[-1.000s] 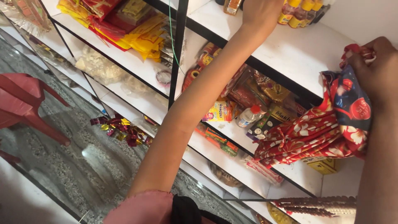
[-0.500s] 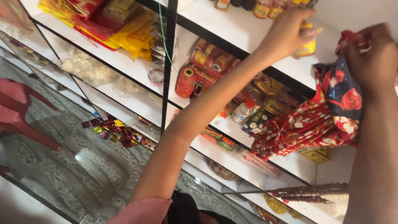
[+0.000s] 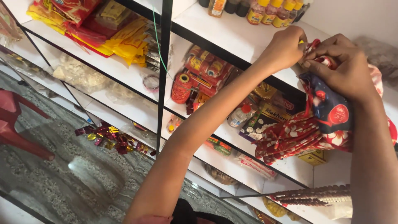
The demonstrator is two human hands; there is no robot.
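Observation:
A bundle of red, blue and white patterned cloth [image 3: 327, 120] hangs in front of the white shelves [image 3: 232, 29] at the right. My right hand [image 3: 344, 68] grips its gathered top from the right. My left hand [image 3: 286, 47] reaches up across the shelves and closes on the same top from the left, so both hands meet there. The bundle's lower folds drape over boxes on the shelf below.
Small bottles [image 3: 269, 10] line the top shelf. An orange thread spool [image 3: 181, 88], a white bottle with a red cap [image 3: 240, 116] and yellow-red packets [image 3: 103, 29] fill other shelves. A black post [image 3: 163, 74] crosses them. A red chair [image 3: 16, 124] and shiny wrappers [image 3: 112, 139] are on the floor.
My left hand has come down from the upper shelf and moved right to the top of the cloth bundle, joining my right hand, which kept its hold.

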